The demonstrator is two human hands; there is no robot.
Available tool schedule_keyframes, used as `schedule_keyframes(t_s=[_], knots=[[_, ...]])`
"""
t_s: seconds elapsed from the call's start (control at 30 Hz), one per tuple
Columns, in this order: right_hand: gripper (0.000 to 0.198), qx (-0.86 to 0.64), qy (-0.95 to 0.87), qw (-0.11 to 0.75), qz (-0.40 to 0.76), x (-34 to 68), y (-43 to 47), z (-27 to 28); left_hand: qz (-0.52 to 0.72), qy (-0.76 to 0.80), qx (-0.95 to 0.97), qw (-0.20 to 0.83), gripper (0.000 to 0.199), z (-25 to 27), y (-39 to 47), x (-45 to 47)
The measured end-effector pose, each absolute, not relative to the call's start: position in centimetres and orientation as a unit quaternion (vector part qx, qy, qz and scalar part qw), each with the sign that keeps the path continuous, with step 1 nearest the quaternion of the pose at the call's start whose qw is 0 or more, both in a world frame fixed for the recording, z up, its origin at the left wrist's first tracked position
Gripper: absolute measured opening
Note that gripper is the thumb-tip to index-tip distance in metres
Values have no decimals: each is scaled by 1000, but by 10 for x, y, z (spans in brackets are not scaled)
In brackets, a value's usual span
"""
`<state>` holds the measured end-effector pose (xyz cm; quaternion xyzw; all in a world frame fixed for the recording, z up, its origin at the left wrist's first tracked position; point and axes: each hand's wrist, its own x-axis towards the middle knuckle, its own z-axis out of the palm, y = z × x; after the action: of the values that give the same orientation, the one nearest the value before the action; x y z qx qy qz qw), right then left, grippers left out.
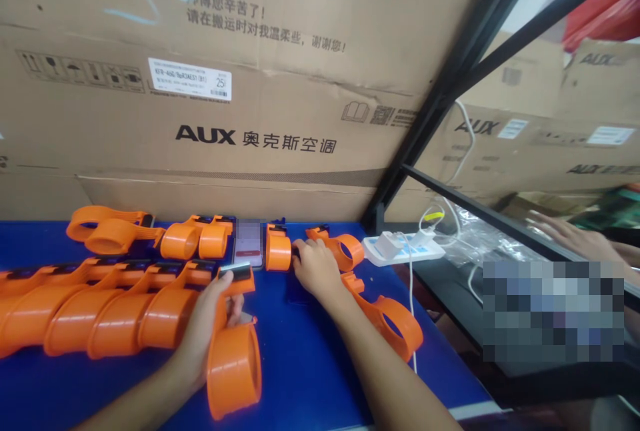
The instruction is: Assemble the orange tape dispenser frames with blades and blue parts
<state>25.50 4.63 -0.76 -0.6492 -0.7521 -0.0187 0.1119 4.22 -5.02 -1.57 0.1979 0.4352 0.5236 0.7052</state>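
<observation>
My left hand (210, 317) is closed round the handle of an orange plastic tape dispenser (234, 371). Its wide ring hangs below my fingers and its dark-topped end points up. Farther right, my right hand (315, 264) reaches to the back of the blue table with fingers curled down. It lies between a small orange tape dispenser (279, 252) and another orange dispenser (350, 251); whatever its fingertips hold is hidden. Left of my left hand stands a row of several large orange dispensers (117, 324). Near my right forearm lies one more large dispenser (395, 324).
A phone (249, 244) lies at the back of the blue table (295, 377), near smaller dispensers (180, 241). A white power strip (400, 249) trails cables. Behind rises a large cardboard box (280, 97). A black metal frame (450, 94) stands right; beyond it shows another person's hand (575, 237).
</observation>
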Motion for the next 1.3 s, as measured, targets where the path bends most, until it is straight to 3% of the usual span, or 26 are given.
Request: schedule_keyframes(t_s=[0.17, 0.33, 0.4, 0.67, 0.87, 0.93, 1.07, 1.3], knots=[[44, -643, -744, 179, -20, 256, 48, -7, 526, 437, 192, 704, 51, -14, -51, 43], [44, -584, -686, 415, 128, 256, 69, -5, 521, 431, 233, 699, 54, -12, -53, 46], [44, -579, -682, 420, 151, 253, 88, -5, 512, 432, 251, 699, 55, -11, -53, 45], [65, -578, -717, 309, 236, 232, 161, -10, 518, 432, 276, 685, 53, -18, -51, 41], [86, -621, -724, 213, 214, 241, 160, -7, 523, 430, 264, 687, 48, -19, -52, 41], [81, -645, -720, 182, 181, 248, 157, -2, 528, 436, 251, 685, 48, -16, -53, 43], [32, -675, -722, 112, 106, 255, 155, 10, 518, 450, 234, 689, 50, -13, -53, 44], [34, -648, -761, -25, 3, 256, 150, 15, 525, 431, 230, 697, 47, -16, -52, 42]])
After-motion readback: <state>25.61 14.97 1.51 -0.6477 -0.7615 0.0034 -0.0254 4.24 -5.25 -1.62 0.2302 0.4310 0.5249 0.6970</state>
